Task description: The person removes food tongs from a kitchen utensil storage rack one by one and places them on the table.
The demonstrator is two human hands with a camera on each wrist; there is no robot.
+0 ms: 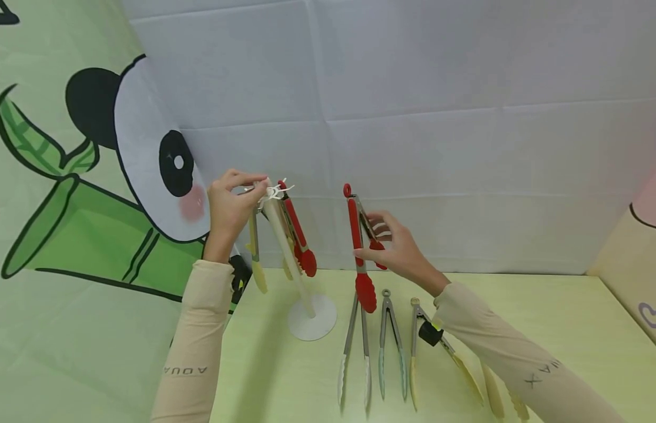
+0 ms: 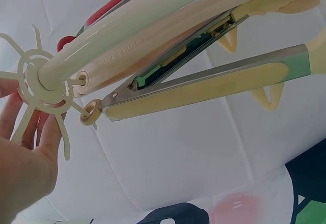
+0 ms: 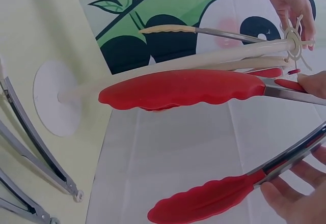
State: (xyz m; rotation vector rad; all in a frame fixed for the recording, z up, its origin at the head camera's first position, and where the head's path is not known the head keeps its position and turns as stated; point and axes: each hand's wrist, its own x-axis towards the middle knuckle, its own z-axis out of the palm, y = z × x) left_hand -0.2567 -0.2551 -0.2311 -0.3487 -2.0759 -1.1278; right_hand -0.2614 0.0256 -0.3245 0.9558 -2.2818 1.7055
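My left hand (image 1: 233,202) grips the top of a cream stand (image 1: 290,258), its fingers at the ring of hooks (image 2: 24,68). From these hooks hang yellow tongs (image 2: 204,89), beige tongs (image 2: 119,61) and a pair of red-tipped tongs (image 1: 294,220). To the right of the stand, my right hand (image 1: 399,247) holds another pair of red tongs (image 1: 355,226) upright in the air, loop end up and tips down. Its thumb lies on one arm and the fingers on the other, with the two arms spread apart in the right wrist view.
The stand's round white base (image 1: 320,329) rests on the pale yellow table (image 1: 545,329). On the table lie white-tipped tongs (image 1: 342,370), pale blue-tipped tongs (image 1: 382,370) and yellow tongs (image 1: 414,376) beside a black piece (image 1: 430,333). More yellowish tongs (image 1: 492,390) are partly hidden under my right sleeve.
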